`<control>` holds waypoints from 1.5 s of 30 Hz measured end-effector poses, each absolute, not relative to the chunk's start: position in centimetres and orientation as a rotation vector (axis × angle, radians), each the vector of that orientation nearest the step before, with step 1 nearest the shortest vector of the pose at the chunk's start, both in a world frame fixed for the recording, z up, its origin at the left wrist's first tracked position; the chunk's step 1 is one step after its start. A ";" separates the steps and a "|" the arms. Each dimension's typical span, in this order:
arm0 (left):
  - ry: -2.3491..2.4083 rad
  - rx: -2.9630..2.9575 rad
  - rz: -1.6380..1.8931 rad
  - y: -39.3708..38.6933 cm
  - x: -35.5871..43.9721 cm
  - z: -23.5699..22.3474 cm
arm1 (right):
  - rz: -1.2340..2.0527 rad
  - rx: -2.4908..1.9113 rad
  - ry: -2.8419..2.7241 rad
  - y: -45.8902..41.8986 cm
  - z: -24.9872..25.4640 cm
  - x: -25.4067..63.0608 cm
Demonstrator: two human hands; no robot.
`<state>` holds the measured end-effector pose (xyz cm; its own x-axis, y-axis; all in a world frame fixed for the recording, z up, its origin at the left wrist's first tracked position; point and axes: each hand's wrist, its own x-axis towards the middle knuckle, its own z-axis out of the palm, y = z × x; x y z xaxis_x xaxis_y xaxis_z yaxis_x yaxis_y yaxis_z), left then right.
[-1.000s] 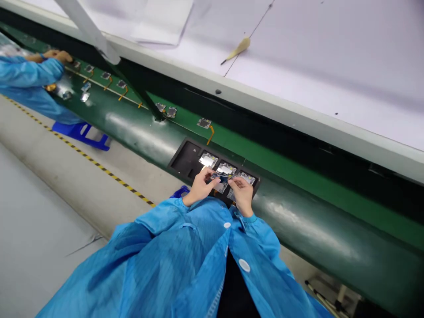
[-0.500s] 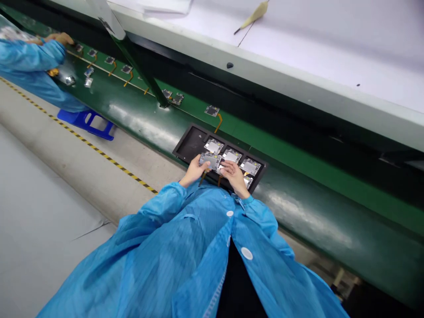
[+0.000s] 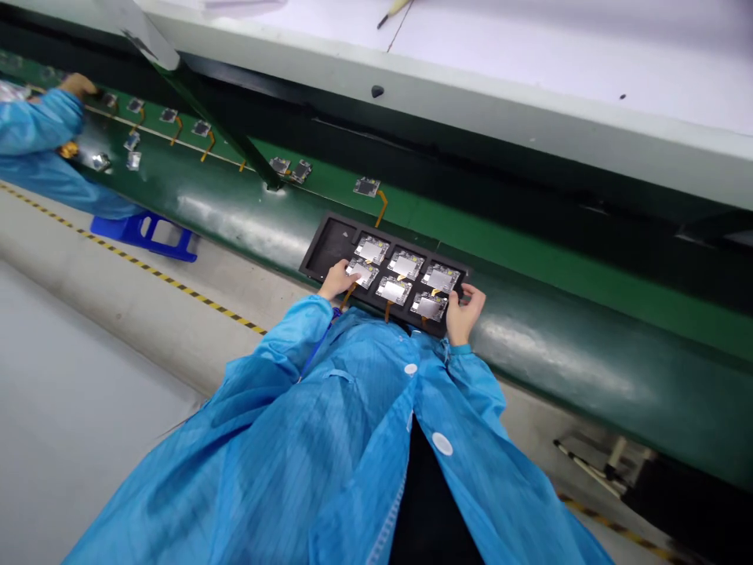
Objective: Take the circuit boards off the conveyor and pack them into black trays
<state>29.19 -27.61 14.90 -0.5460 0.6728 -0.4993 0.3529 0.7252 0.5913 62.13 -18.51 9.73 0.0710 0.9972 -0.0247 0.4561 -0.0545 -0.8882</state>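
A black tray (image 3: 327, 246) lies in front of me at the bench's near edge, with several circuit boards in its compartments. My left hand (image 3: 337, 280) is closed at the tray's near left part, its thumb on the lower left circuit board (image 3: 362, 272). That board's orange flex cable (image 3: 348, 296) hangs over the near edge. At the tray's right end, my right hand (image 3: 464, 314) grips the rim, thumb toward the boards; its far fingers are partly hidden. Beside it sit the lower right board (image 3: 429, 306) and the upper right board (image 3: 441, 277).
Behind the tray, a circuit board with a flex cable (image 3: 367, 187) lies on the green bench (image 3: 529, 314). More boards line the bench leftward, past a slanted post (image 3: 235, 145). A co-worker's blue sleeve (image 3: 41, 122) and a blue stool (image 3: 147, 234) are at left. A white shelf (image 3: 500, 133) overhangs.
The board held up between both hands now lies in the tray's lower left spot. My right hand has moved from it to the tray's right end. The view has shifted slightly.
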 end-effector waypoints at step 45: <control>2.279 0.372 0.928 1.0 23.9 11.9 | 0.771 -1.733 -1.403 -20.2 6.9 62.6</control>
